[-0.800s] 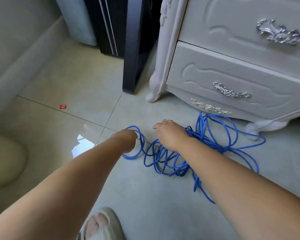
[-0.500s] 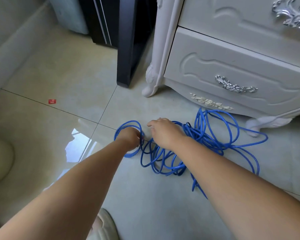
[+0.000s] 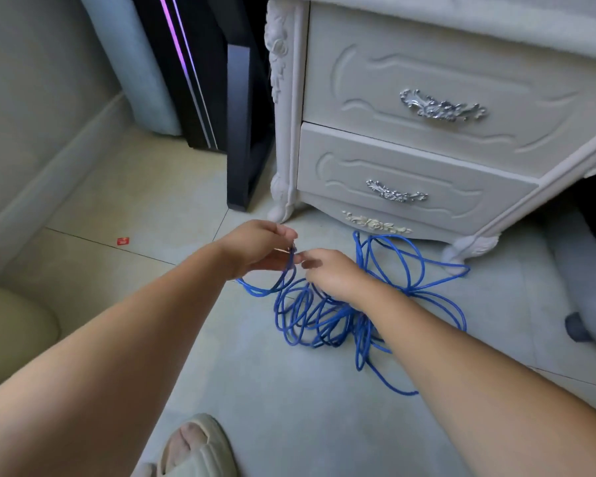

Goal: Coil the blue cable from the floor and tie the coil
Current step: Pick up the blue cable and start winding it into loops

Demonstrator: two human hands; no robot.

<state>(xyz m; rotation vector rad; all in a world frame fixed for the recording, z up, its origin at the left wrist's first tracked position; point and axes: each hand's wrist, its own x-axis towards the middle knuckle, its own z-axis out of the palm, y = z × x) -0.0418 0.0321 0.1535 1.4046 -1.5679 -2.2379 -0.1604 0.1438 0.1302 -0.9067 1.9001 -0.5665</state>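
Coiling is only beginning: left hand [image 3: 255,249] is pinching the cable [image 3: 362,339], right hand [image 3: 331,274] is hovering beside it, grip unclear, probably feeding loops next.

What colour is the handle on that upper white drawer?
Silver; the ornate metal drawer handle shows best in the head view.

Cable [image 3: 324,318]: middle loops hidden under right hand [image 3: 334,273]; the hand's grip unreadable. Red scrap [image 3: 122,241]: too small to identify. Cabinet [image 3: 410,149]: cut by top, right edges. Slipper [image 3: 200,452]: cut by bottom edge.
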